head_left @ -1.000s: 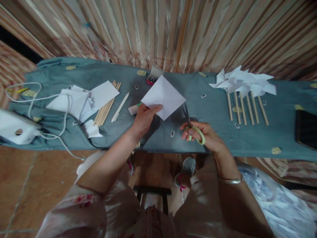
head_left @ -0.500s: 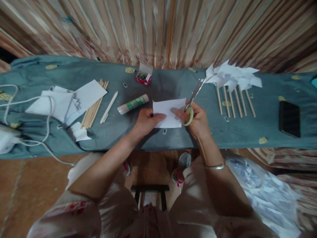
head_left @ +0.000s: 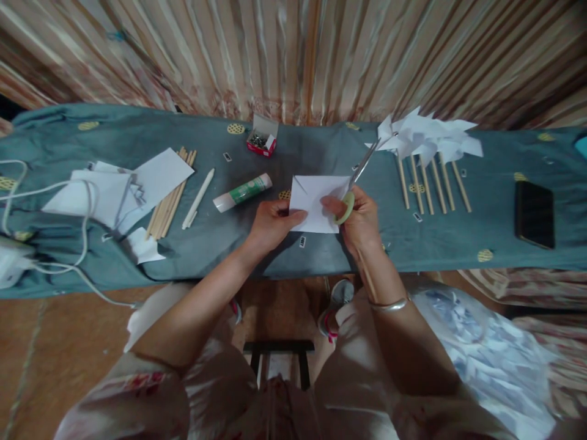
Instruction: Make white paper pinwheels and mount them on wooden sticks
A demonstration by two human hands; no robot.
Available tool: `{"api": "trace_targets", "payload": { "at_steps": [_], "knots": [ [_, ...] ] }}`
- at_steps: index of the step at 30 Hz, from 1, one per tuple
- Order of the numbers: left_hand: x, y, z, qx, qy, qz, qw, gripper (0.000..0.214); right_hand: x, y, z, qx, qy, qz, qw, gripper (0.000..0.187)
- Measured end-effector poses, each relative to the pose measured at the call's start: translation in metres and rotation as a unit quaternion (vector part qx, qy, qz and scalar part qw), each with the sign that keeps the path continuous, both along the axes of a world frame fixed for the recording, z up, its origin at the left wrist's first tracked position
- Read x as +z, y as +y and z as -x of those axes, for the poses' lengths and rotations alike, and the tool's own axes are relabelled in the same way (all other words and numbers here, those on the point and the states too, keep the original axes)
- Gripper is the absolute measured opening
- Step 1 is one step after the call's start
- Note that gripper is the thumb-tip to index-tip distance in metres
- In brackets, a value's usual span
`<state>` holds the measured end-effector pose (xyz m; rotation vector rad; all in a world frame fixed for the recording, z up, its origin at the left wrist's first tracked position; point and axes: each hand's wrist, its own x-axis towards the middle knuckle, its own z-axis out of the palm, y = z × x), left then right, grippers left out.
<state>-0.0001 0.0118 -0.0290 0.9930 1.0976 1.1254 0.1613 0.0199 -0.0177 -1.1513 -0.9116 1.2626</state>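
A white paper square (head_left: 314, 186) is held up over the table, with a diagonal slit showing at its upper left corner. My left hand (head_left: 274, 226) pinches its left edge, thumb on top. At the right edge, my right hand (head_left: 362, 221) has its thumb on the paper and also keeps hold of scissors (head_left: 364, 164) with pale green handles. The blades point up and to the right, away from the sheet. A glue stick (head_left: 243, 192) lies left of the paper, and behind it stands an open red box (head_left: 262, 142) of small metal pins.
Paper pinwheels (head_left: 428, 137) on sticks lie at the back right, near a black phone (head_left: 534, 214). To the left are a white pen (head_left: 199, 198), wooden sticks (head_left: 172, 201), paper sheets (head_left: 105, 189) and a white cable (head_left: 87, 232). A plastic bag (head_left: 486, 354) sits below the table's right side.
The paper has turned and shifted slightly, and a slit at its upper left corner now shows. The scissors have moved a little with my right hand. Both hands keep their hold.
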Motion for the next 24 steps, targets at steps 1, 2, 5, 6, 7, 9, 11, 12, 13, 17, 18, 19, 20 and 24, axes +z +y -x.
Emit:
{"api": "trace_targets", "payload": {
  "at_steps": [1, 2, 5, 6, 7, 9, 11, 12, 13, 17, 18, 19, 20, 24],
  "knots": [
    [0.000, 0.000, 0.000, 0.002, -0.001, -0.002, 1.000, 0.014, 0.000, 0.001, 0.000, -0.001, -0.006, -0.005, 1.000, 0.028],
    [0.000, 0.000, 0.000, 0.004, 0.000, -0.003, 1.000, 0.015, 0.000, 0.001, 0.000, -0.003, -0.008, -0.009, 1.000, 0.027],
    [0.000, 0.001, 0.000, 0.010, 0.022, -0.003, 1.000, 0.016, 0.001, 0.003, -0.001, -0.014, 0.009, -0.013, 1.000, 0.026],
    [0.001, 0.001, 0.000, 0.012, 0.031, -0.003, 0.999, 0.015, 0.001, 0.004, -0.001, -0.020, 0.019, -0.011, 1.000, 0.027],
    [0.001, 0.001, 0.000, 0.015, 0.040, -0.004, 0.999, 0.014, 0.002, 0.004, -0.002, -0.026, 0.028, -0.008, 0.999, 0.028],
    [0.002, 0.002, 0.000, 0.018, 0.052, -0.002, 0.998, 0.013, 0.003, 0.006, -0.003, -0.038, 0.038, -0.004, 0.999, 0.029],
    [0.003, 0.001, 0.001, 0.019, 0.059, -0.003, 0.998, 0.013, 0.004, 0.007, -0.004, -0.046, 0.039, 0.000, 0.998, 0.031],
    [0.004, 0.001, 0.001, 0.021, 0.062, -0.005, 0.998, 0.012, 0.004, 0.008, -0.004, -0.049, 0.038, 0.001, 0.998, 0.032],
    [0.005, 0.001, 0.001, 0.023, 0.067, -0.007, 0.997, 0.013, 0.003, 0.008, -0.005, -0.051, 0.037, 0.001, 0.998, 0.032],
    [0.008, 0.000, 0.003, 0.032, 0.087, -0.014, 0.996, 0.014, 0.002, 0.011, -0.008, -0.068, 0.033, -0.012, 0.997, 0.031],
    [0.010, -0.001, 0.003, 0.030, 0.090, -0.014, 0.995, 0.014, 0.001, 0.012, -0.009, -0.071, 0.034, -0.013, 0.997, 0.030],
    [0.011, -0.001, 0.003, 0.028, 0.089, -0.015, 0.995, 0.014, 0.001, 0.013, -0.009, -0.073, 0.035, -0.010, 0.997, 0.029],
    [0.012, -0.001, 0.004, 0.025, 0.089, -0.015, 0.996, 0.014, 0.001, 0.013, -0.009, -0.076, 0.038, -0.006, 0.996, 0.028],
    [0.015, 0.000, 0.005, 0.023, 0.087, -0.016, 0.996, 0.012, 0.003, 0.014, -0.009, -0.086, 0.046, 0.009, 0.995, 0.028]
  ]
}}
